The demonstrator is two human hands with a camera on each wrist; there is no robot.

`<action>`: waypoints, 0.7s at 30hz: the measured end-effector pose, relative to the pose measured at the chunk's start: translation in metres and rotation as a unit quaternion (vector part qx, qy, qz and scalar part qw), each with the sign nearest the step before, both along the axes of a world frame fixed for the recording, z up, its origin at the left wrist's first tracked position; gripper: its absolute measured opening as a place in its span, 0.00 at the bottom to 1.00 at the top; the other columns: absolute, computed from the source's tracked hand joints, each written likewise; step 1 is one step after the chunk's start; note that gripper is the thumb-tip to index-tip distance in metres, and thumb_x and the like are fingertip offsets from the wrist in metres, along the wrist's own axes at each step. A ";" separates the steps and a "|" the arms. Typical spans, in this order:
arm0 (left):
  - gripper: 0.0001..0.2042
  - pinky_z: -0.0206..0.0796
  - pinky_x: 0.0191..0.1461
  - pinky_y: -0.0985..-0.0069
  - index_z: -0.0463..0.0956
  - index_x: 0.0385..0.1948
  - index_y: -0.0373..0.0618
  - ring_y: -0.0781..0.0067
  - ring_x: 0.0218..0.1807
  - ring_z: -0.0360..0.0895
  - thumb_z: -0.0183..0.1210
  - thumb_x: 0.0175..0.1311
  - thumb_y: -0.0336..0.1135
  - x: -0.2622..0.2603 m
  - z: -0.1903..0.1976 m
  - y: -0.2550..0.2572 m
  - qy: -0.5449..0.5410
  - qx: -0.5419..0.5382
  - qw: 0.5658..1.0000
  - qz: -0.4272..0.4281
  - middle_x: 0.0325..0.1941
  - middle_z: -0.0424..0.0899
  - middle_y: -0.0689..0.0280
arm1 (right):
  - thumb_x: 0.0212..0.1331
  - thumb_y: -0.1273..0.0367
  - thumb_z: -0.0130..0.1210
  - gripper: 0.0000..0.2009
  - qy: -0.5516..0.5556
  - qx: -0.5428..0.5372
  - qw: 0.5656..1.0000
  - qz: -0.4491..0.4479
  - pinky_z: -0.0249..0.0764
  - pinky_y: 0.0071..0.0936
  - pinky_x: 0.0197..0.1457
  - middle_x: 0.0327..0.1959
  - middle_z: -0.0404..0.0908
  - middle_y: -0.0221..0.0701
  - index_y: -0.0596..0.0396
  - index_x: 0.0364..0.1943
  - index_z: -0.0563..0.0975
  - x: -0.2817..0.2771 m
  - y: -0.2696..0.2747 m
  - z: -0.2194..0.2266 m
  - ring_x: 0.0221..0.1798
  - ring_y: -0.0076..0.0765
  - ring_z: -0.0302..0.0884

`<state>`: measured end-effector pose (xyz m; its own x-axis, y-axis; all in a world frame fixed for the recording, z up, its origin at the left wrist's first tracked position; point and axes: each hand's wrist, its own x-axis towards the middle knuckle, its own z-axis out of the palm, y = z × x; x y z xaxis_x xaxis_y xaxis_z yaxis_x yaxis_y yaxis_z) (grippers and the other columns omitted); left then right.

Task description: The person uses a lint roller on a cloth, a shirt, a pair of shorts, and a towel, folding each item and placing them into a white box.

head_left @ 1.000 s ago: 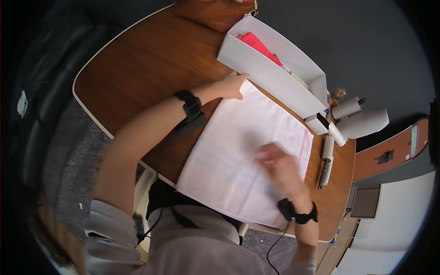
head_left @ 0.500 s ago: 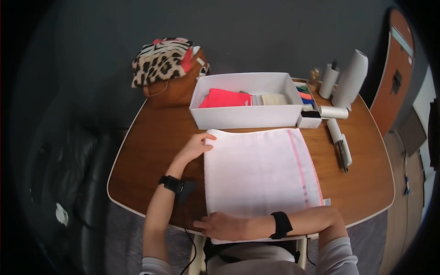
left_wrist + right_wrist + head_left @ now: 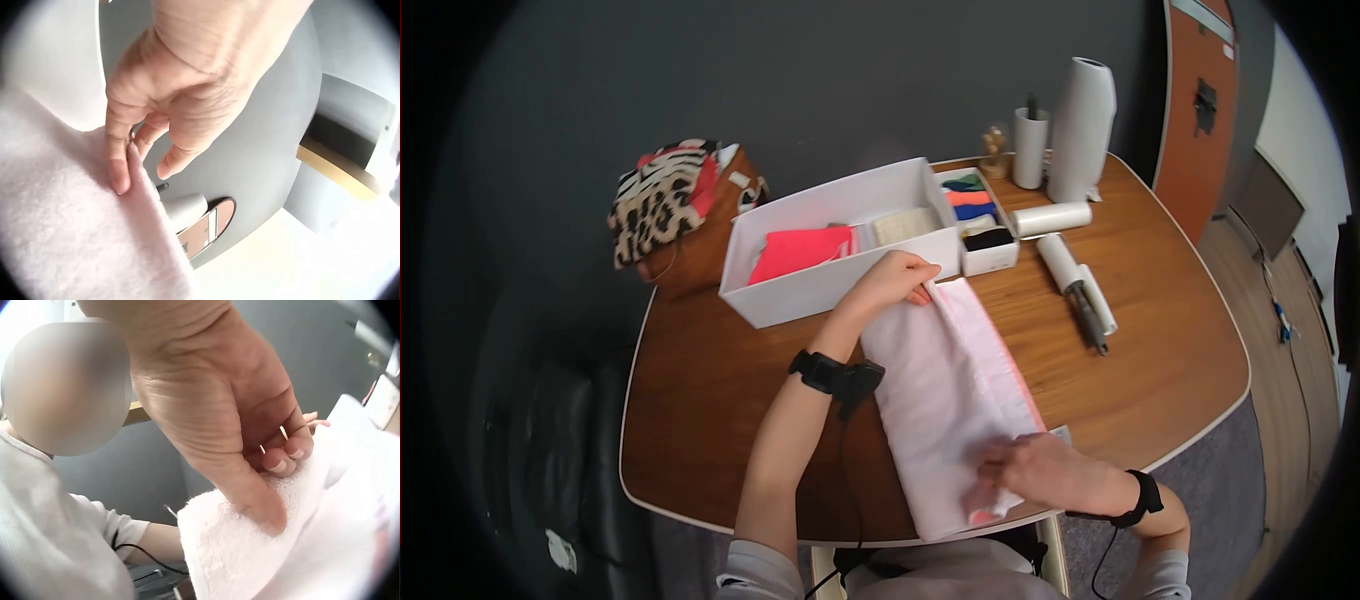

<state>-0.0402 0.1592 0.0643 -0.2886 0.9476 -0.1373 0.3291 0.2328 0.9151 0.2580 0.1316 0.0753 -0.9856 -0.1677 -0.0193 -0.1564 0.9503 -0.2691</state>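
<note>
A pale pink towel (image 3: 930, 390), folded into a long strip, lies lengthwise from the white box to the table's front edge. At its far end, my left hand (image 3: 890, 282) holds the fold; in the left wrist view its fingers (image 3: 117, 169) lie on both sides of the towel edge, the thumb apart. Near the front end my right hand (image 3: 1055, 474) is blurred in the head view. In the right wrist view that hand pinches the towel (image 3: 219, 556) near a corner, thumb on top and fingers curled against it.
Behind the towel stands a white box (image 3: 840, 275) with a red cloth (image 3: 800, 252). A small box of folded cloths (image 3: 990, 260), lint rollers (image 3: 1072, 285) and a tall white object (image 3: 1082, 130) stand at right. A brown bag (image 3: 710, 240) sits at back left.
The towel has gone from spread wide to a narrow folded strip. My left hand has moved right along its far edge, and my right hand from the front left corner to the front right.
</note>
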 end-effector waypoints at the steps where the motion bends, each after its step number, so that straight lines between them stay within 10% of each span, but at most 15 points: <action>1: 0.15 0.70 0.29 0.84 0.76 0.34 0.31 0.76 0.22 0.76 0.53 0.58 0.38 0.007 -0.009 0.015 0.003 -0.018 1.000 -0.005 0.26 0.79 0.58 | 0.44 0.73 0.50 0.05 -0.023 0.020 0.999 -0.043 0.73 0.27 0.32 0.33 0.73 0.30 0.53 0.28 0.73 0.008 0.008 -0.011 0.35 0.34 0.76; 9: 0.19 0.69 0.23 0.81 0.76 0.28 0.27 0.72 0.19 0.78 0.52 0.57 0.42 0.027 -0.057 0.063 0.035 -0.053 0.998 0.007 0.19 0.78 0.58 | 0.44 0.74 0.49 0.02 -0.019 -0.043 0.989 -0.141 0.72 0.29 0.30 0.31 0.73 0.27 0.52 0.24 0.71 0.037 0.039 -0.040 0.33 0.37 0.76; 15: 0.28 0.67 0.45 0.77 0.64 0.52 0.30 0.68 0.44 0.76 0.54 0.56 0.45 0.031 -0.060 0.055 0.048 -0.034 0.992 -0.112 0.44 0.75 0.53 | 0.47 0.70 0.51 0.07 -0.048 -0.124 0.985 -0.106 0.72 0.33 0.31 0.31 0.73 0.30 0.51 0.32 0.73 0.050 0.054 -0.049 0.33 0.39 0.76; 21: 0.37 0.51 0.62 0.66 0.54 0.58 0.31 0.51 0.61 0.59 0.56 0.52 0.51 0.020 -0.049 -0.010 0.383 -0.043 0.904 -0.184 0.56 0.64 0.45 | 0.45 0.61 0.56 0.18 -0.044 -0.034 0.974 -0.217 0.71 0.30 0.32 0.29 0.72 0.33 0.49 0.42 0.71 0.017 0.061 -0.037 0.34 0.37 0.76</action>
<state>-0.0201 0.1489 0.0153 0.0022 0.9942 -0.1076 0.9287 0.0379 0.3689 0.2755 0.1931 0.0384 -0.9589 0.2616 -0.1102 0.2835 0.9008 -0.3288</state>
